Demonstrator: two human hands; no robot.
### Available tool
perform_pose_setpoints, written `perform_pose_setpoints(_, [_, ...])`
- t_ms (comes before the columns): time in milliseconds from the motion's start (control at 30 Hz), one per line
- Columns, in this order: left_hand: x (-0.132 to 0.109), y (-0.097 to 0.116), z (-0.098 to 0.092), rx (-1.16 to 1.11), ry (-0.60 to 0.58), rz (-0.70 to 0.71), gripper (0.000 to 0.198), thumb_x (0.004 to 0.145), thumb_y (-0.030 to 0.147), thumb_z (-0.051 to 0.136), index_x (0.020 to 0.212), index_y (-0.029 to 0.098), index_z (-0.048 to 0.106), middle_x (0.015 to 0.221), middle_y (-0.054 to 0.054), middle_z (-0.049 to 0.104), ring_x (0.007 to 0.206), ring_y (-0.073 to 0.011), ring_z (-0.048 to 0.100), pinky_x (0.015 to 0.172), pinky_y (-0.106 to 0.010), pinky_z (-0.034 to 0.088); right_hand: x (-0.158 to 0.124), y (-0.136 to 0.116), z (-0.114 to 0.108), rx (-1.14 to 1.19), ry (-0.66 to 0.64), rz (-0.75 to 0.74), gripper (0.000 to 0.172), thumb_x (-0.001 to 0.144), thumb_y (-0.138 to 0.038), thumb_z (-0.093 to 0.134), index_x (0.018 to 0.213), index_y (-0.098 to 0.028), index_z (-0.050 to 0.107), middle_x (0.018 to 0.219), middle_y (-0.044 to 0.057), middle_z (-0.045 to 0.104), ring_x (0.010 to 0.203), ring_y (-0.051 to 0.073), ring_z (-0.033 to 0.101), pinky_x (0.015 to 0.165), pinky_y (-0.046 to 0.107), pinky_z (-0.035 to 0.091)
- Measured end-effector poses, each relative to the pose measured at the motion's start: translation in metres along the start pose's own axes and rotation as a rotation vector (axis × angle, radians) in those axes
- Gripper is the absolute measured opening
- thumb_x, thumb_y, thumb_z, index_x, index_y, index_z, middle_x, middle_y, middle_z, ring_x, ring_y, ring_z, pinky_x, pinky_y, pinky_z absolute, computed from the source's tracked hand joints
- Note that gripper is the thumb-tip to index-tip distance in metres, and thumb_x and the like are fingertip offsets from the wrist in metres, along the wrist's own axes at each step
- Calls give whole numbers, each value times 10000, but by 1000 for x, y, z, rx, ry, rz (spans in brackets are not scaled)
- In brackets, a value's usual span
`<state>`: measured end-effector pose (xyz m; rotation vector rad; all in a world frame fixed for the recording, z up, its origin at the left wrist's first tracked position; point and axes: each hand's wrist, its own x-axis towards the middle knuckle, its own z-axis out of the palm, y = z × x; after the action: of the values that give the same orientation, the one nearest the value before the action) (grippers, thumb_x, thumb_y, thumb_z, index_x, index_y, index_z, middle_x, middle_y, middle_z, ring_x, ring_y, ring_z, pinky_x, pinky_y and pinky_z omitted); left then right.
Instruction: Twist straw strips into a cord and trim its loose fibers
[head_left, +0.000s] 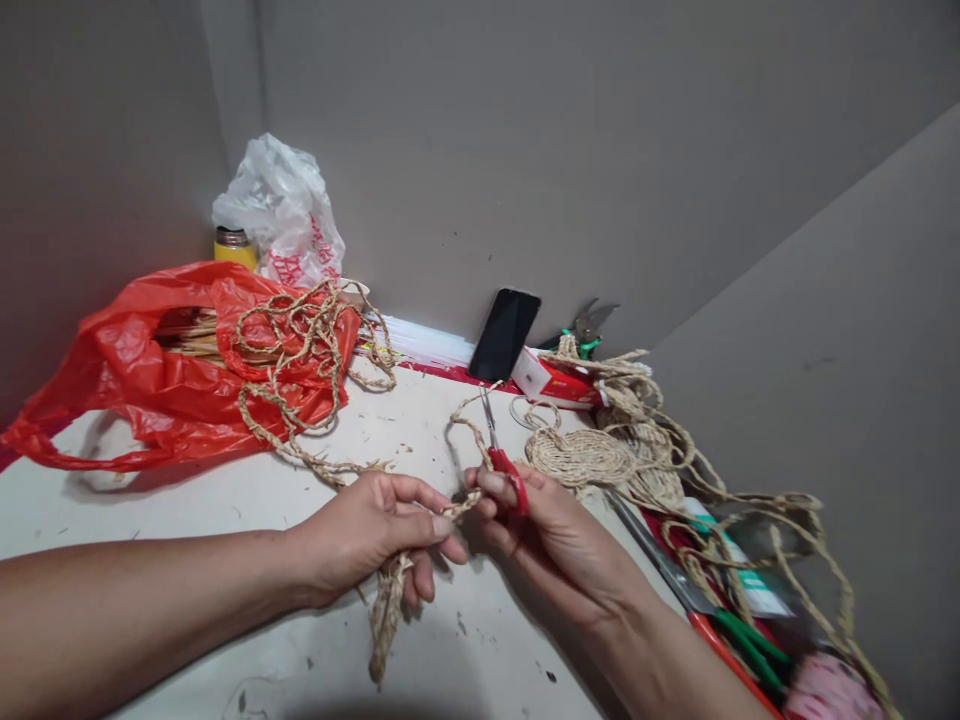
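My left hand (pixel 375 535) is closed around a braided straw cord (pixel 390 600), whose frayed end hangs down below the fingers. My right hand (pixel 551 530) grips small red-handled scissors (pixel 501 455), blades pointing up and away, and its fingertips also pinch the cord near my left thumb. The cord loops up behind the scissors (pixel 461 425). Both hands meet over the white table (pixel 187 500).
A red plastic bag (pixel 150 370) with straw sticks and tangled braid (pixel 300 340) lies at left, a white bag (pixel 281 210) and yellow flask (pixel 234 245) behind. A black phone (pixel 505 335) leans on the wall. Coiled straw mats (pixel 581 455), more braid, green-handled shears (pixel 739 625) at right.
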<state>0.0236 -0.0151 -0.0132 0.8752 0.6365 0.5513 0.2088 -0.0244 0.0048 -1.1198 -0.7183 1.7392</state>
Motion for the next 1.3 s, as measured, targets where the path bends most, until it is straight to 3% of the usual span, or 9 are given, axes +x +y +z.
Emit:
perform_pose_setpoints(167, [0, 5, -1, -66, -87, -143, 288, 815, 376, 593, 889, 105, 653, 670, -54, 655, 444, -91, 576, 435, -190, 462, 1, -6, -3, -38, 70, -125, 214, 612, -267, 820, 708, -138, 679, 604, -4, 589, 503, 58, 495, 484, 148, 432])
perform_pose_setpoints(333, [-3, 11, 0, -31, -93, -136, 198, 731, 304, 697, 784, 141, 600, 511, 31, 563, 358, -46, 431, 378, -154, 377, 0, -10, -1, -14, 144, -219, 228, 550, -251, 844, 673, -146, 683, 599, -19, 578, 505, 53, 505, 490, 145, 445])
perform_pose_setpoints(567, [-6, 10, 6, 48, -30, -119, 171, 717, 283, 668, 799, 162, 579, 409, 64, 502, 301, -49, 356, 339, -152, 304, 3, -7, -4, -189, 96, -246, 274, 597, -347, 811, 710, -153, 654, 636, 3, 598, 525, 94, 528, 528, 217, 465])
perform_pose_setpoints(700, [-3, 8, 5, 39, 98, -42, 190, 724, 276, 640, 866, 153, 609, 396, 68, 485, 280, -49, 333, 326, -157, 286, -1, -19, -12, -549, 152, -388, 271, 707, -428, 701, 736, -173, 618, 665, 10, 601, 567, 129, 535, 544, 249, 441])
perform_pose_setpoints(767, [0, 8, 2, 5, 160, 15, 211, 729, 288, 643, 890, 156, 606, 401, 73, 479, 281, -50, 327, 325, -161, 294, -7, -27, -14, -860, 156, -510, 226, 767, -400, 625, 722, -180, 602, 667, 11, 593, 601, 141, 535, 557, 251, 420])
perform_pose_setpoints(867, [3, 7, -2, -46, 232, 67, 236, 732, 290, 649, 924, 164, 600, 422, 75, 485, 293, -51, 333, 329, -166, 316, -17, -37, -14, -1376, 57, -640, 212, 781, -325, 562, 621, -189, 529, 610, -1, 552, 561, 133, 500, 545, 256, 373])
perform_pose_setpoints(967, [4, 7, -4, -71, 270, 94, 249, 744, 283, 642, 958, 166, 594, 444, 73, 496, 306, -51, 345, 331, -163, 326, -24, -39, -13, -1724, 49, -710, 185, 761, -319, 556, 630, -193, 519, 603, -6, 554, 513, 124, 481, 522, 257, 336])
perform_pose_setpoints(1300, [6, 5, -5, -92, 279, 117, 247, 769, 264, 621, 993, 164, 593, 460, 66, 504, 318, -49, 348, 331, -165, 330, -15, -34, -22, -2125, 100, -829, 222, 800, -382, 527, 712, -187, 584, 650, 19, 561, 551, 159, 517, 547, 273, 307])
